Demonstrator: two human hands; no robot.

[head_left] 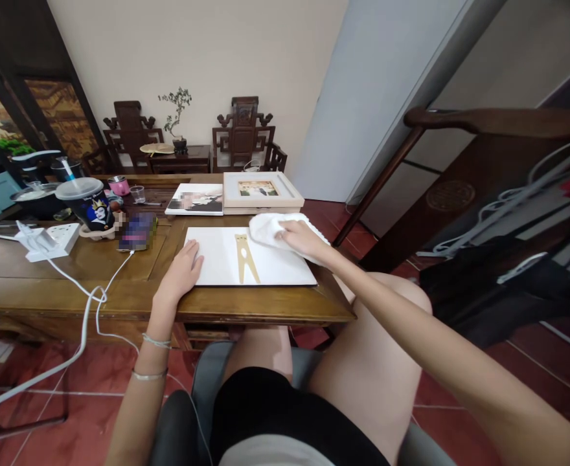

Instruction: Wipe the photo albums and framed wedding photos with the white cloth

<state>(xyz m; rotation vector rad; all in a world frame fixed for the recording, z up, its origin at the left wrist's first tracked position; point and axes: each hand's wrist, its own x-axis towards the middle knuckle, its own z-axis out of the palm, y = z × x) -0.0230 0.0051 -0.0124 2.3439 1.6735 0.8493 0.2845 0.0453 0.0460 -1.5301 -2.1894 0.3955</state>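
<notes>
A flat white board lies near the table's front edge, with a gold forked shape on its face; I cannot tell whether that is printed or fixed on. My left hand rests open along the board's left edge, fingers stretched out. At the board's far right corner, my right hand presses a white cloth against the surface, its fingers closed over the fabric. Part of the cloth hangs past the right edge, beneath my wrist.
Behind the board sit a photo panel and a framed picture in a box. To the left are a phone, a lidded cup and a power strip with trailing cables. A wooden chair stands at right.
</notes>
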